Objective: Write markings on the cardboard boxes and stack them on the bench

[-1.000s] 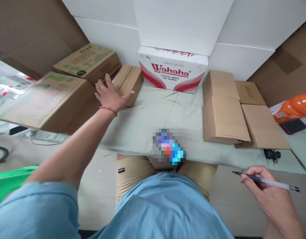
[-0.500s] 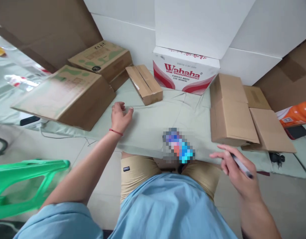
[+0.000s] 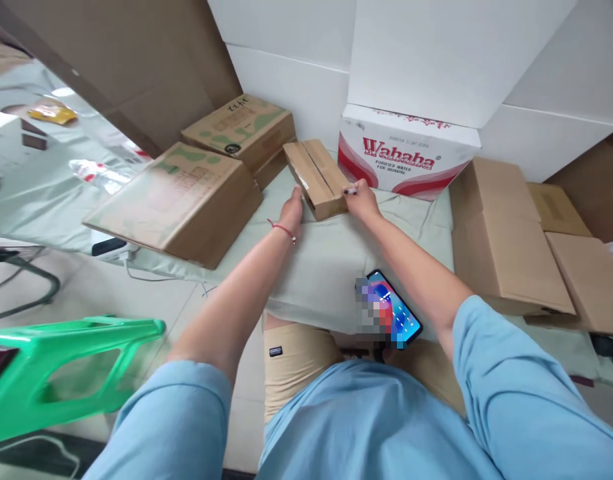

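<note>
A small taped cardboard box (image 3: pixel 314 170) lies on the cloth-covered table, between the green-printed cartons and the white Wahaha carton. My left hand (image 3: pixel 292 212) is at the box's left side, its fingers stretched forward along it; the fingertips are partly hidden, and I cannot tell how firmly they touch. At the box's front right corner is my right hand (image 3: pixel 362 200), closed around a pen (image 3: pixel 350 191). The right fingers appear to touch that corner. A lit phone (image 3: pixel 399 313), partly pixelated, sits at the table's front edge below my right forearm.
Two green-printed cartons (image 3: pixel 171 193) stand on the left, and the white Wahaha carton (image 3: pixel 404 157) is at the back. Plain brown boxes (image 3: pixel 511 247) stand at right. A green plastic stool (image 3: pixel 86 380) is on the floor at left. A plastic bottle (image 3: pixel 99 175) lies far left.
Both hands have reached forward to the small box, the right one coming from the table's front right with the pen. The view has shifted left. The box appears not to have moved.
</note>
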The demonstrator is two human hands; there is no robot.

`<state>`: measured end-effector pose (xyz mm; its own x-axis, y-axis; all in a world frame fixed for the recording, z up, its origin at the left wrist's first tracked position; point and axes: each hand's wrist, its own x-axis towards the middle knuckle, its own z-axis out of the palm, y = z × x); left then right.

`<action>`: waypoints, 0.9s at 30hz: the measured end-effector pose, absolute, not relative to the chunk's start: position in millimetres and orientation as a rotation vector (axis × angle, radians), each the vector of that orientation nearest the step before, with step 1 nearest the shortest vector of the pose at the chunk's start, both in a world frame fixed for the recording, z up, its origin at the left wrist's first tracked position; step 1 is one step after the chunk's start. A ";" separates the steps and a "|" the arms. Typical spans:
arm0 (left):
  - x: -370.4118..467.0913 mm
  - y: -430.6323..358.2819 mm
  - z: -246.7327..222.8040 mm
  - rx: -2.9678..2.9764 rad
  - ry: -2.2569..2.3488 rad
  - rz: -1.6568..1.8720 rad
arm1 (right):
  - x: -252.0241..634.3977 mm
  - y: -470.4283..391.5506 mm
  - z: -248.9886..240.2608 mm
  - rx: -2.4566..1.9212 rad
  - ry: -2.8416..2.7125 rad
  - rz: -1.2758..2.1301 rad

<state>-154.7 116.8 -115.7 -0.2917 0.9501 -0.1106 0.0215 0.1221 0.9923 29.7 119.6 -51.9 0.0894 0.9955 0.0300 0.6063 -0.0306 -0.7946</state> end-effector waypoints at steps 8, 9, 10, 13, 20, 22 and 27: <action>-147.3 20.5 -91.9 0.811 1.372 1.397 | 45.6 -1.8 -59.7 -1.380 -1.539 0.958; -149.0 -0.2 -87.5 0.785 1.330 1.411 | 55.5 -19.5 -58.4 -1.304 -1.533 1.028; -150.7 -20.3 -83.3 0.717 1.244 1.457 | 67.2 -34.4 -57.6 -1.259 -1.526 1.082; -155.4 -72.2 -76.5 0.457 0.956 1.523 | 113.1 -59.3 -62.2 -1.349 -1.476 1.018; -154.7 -125.2 -95.3 -0.024 0.705 1.285 | 201.8 -63.3 -112.1 -1.760 -1.553 0.431; -149.6 -126.7 -99.7 -0.054 0.712 1.261 | 205.2 -66.8 -123.9 -1.752 -1.577 0.425; -134.7 -129.4 -95.3 0.003 0.821 1.268 | 200.0 -70.3 -136.8 -1.716 -1.641 0.351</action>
